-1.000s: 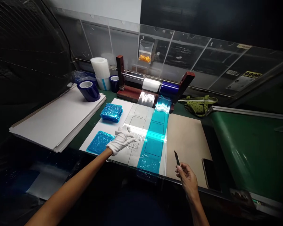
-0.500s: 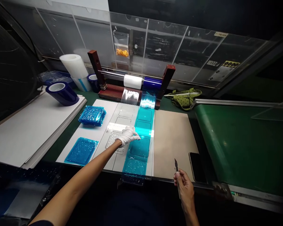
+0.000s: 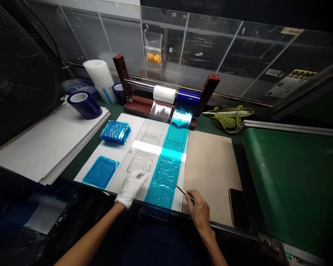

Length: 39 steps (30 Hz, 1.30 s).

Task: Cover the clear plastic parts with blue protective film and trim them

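A strip of blue film (image 3: 169, 171) runs down over a white sheet with dark rounded outlines, its front end hanging past the table edge. My right hand (image 3: 199, 207) is closed around a slim craft knife (image 3: 185, 193); the knife's tip meets the right edge of the strip, by the lower outline. My left hand (image 3: 131, 186), in a white glove, is over the sheet just left of the strip, fingers loosely bent and seemingly holding nothing. Just beyond it lies a clear, bubbly film piece (image 3: 139, 163). Further left are a flat blue film piece (image 3: 101, 171) and a stack of blue film pieces (image 3: 115, 132).
Behind, a wooden stand (image 3: 138, 105) carries a white film roll (image 3: 164, 94) and a dark blue film roll (image 3: 188, 99). A loose blue roll (image 3: 84, 106) sits on a paper stack (image 3: 44, 144). Rightward are brown board (image 3: 211, 159), a phone (image 3: 238, 207) and a green belt (image 3: 288, 184).
My left hand has left the blue strip's edge and come nearer, to the left. My right hand has swung left, bringing the knife from over the brown board to the strip.
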Available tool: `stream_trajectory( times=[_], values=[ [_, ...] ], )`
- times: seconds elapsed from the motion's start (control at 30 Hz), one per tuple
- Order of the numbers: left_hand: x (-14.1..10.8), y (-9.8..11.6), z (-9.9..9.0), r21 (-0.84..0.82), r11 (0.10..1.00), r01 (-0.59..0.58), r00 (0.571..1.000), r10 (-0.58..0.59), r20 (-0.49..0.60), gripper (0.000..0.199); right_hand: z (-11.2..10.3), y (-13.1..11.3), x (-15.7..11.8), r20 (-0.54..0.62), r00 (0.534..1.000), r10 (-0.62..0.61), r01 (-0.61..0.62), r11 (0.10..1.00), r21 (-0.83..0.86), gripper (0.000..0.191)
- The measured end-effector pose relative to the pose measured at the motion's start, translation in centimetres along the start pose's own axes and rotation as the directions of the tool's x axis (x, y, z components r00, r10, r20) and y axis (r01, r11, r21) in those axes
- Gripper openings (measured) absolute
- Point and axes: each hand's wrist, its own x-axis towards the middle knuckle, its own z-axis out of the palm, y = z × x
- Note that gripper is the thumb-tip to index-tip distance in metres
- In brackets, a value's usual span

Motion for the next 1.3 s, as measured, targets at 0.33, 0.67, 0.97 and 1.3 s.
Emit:
stream_trajectory(
  times=[0.33,0.67,0.97,1.3],
  values=[
    [-8.0,-8.3,4.5,-0.223,0.919,0.326,0.927,-0.264,0.266,0.051,6.4,-8.5,6.6,0.300,0.929,-0.218,0.311,0.898,-0.312,0.028],
    [-6.7,-10.7,6.3,-0.374,0.835,0.404,0.904,-0.300,0.307,0.057,2.3,-3.7,4.6,0.332,0.934,-0.131,0.267,0.873,-0.407,0.025],
    [-6.6,-11.2,5.8,-0.407,0.824,0.394,0.896,-0.246,0.369,0.050,-2.2,0.0,1.8,0.256,0.966,-0.029,0.093,0.966,-0.240,0.022],
    [-7.6,-11.3,2.6,-0.408,0.869,0.278,0.940,-0.158,0.304,0.045,5.2,-6.8,5.8,0.237,0.965,-0.112,0.091,0.991,0.097,0.026]
  ],
)
